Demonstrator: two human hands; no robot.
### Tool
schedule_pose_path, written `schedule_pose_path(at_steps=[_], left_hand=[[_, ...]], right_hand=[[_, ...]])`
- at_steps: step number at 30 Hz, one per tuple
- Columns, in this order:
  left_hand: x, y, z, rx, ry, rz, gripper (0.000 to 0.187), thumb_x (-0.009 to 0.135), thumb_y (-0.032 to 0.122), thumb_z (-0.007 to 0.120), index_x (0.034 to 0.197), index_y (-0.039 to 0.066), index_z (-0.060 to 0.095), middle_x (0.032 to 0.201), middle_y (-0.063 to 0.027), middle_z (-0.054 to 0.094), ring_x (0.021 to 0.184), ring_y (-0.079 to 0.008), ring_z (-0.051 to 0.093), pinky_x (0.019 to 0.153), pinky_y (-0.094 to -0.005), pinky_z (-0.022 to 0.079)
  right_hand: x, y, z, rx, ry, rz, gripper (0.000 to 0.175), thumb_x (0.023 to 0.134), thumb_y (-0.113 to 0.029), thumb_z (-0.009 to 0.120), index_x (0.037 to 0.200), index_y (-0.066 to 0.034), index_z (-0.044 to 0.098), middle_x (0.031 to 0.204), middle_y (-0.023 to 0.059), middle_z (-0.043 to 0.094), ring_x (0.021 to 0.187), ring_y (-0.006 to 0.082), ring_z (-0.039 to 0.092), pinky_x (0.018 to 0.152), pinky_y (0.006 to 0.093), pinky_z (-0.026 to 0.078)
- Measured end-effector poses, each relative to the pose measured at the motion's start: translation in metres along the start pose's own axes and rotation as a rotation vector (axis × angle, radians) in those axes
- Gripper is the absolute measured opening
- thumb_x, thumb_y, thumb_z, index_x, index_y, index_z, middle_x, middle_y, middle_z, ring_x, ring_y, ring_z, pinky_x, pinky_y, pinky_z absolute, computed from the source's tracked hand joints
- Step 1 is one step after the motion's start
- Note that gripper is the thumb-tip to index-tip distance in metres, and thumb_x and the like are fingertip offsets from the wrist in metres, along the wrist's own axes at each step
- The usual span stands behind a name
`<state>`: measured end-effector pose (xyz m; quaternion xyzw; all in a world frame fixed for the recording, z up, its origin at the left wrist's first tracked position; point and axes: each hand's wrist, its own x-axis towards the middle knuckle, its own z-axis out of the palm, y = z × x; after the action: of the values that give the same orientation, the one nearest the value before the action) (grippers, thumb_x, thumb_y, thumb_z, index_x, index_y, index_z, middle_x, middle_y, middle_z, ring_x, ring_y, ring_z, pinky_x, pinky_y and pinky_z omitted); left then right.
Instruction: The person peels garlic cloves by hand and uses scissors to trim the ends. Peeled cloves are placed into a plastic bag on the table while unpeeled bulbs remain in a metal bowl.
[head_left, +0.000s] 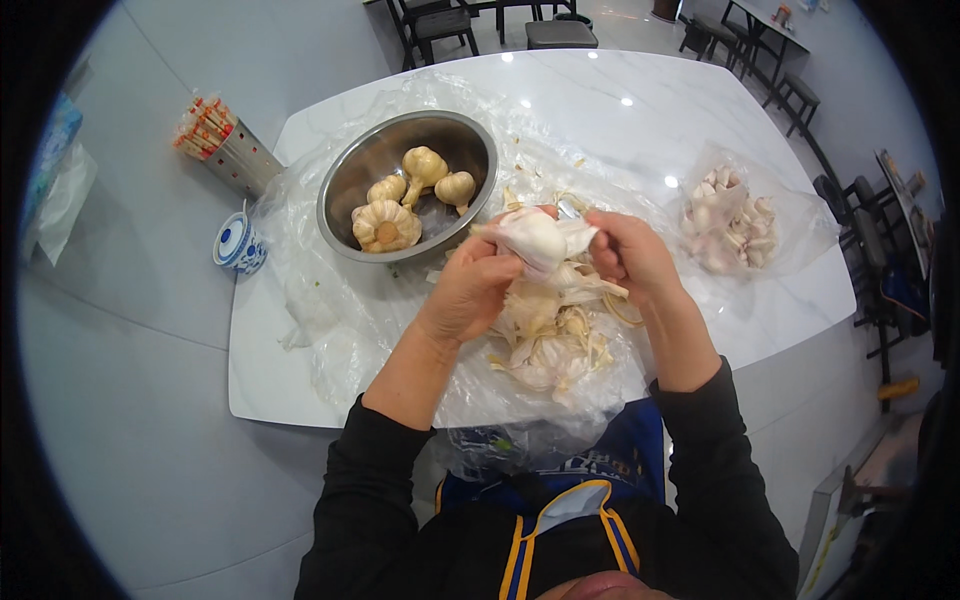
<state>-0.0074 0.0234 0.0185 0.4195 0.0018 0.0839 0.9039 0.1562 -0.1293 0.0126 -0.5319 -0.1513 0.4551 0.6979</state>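
My left hand (476, 289) holds a white garlic bulb (535, 240) above the table. At the bulb's right side, my right hand (632, 251) pinches a piece of its papery skin. Below both hands lies a heap of garlic skins and dry stalks (559, 341) on clear plastic sheeting (345, 367). A steel bowl (330, 214) to the left holds several whole garlic bulbs (386, 225). On the right, a clear plastic bag (802, 217) contains separated garlic cloves (724, 217). A small shiny thing, partly hidden, shows just behind my hands.
The white marbled table (795, 315) has rounded corners. At its left edge stand a perforated metal holder (244, 161) with wrapped chopsticks (206, 127) and a blue-and-white lidded jar (241, 244), beside the wall. Stools (561, 34) and other tables are farther off.
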Motion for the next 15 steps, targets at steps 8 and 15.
schedule_pose_path(at_steps=[8, 15], left_hand=[[0.006, -0.007, -0.001, 0.221, 0.207, 0.131, 0.063, 0.086, 0.013, 0.073, 0.138, -0.001, 0.04, 0.121, -0.0068, 0.057, 0.107, -0.0118, 0.056, 0.091, -0.0257, 0.048], [0.007, -0.021, 0.001, 0.415, 0.229, 0.203, 0.065, 0.085, 0.014, 0.074, 0.138, -0.002, 0.038, 0.123, -0.0078, 0.05, 0.113, -0.0141, 0.052, 0.096, -0.0287, 0.045]], right_hand=[[-0.005, 0.01, 0.018, -0.573, 0.388, -0.638, 0.02, 0.092, -0.018, 0.061, 0.105, -0.0034, 0.063, 0.083, 0.0004, 0.062, 0.072, 0.0053, 0.052, 0.062, 0.0205, 0.041], [-0.012, 0.01, 0.021, -0.488, 0.058, -0.537, 0.017, 0.086, -0.015, 0.071, 0.096, -0.0036, 0.065, 0.073, -0.0036, 0.055, 0.065, 0.0026, 0.047, 0.054, 0.021, 0.036]])
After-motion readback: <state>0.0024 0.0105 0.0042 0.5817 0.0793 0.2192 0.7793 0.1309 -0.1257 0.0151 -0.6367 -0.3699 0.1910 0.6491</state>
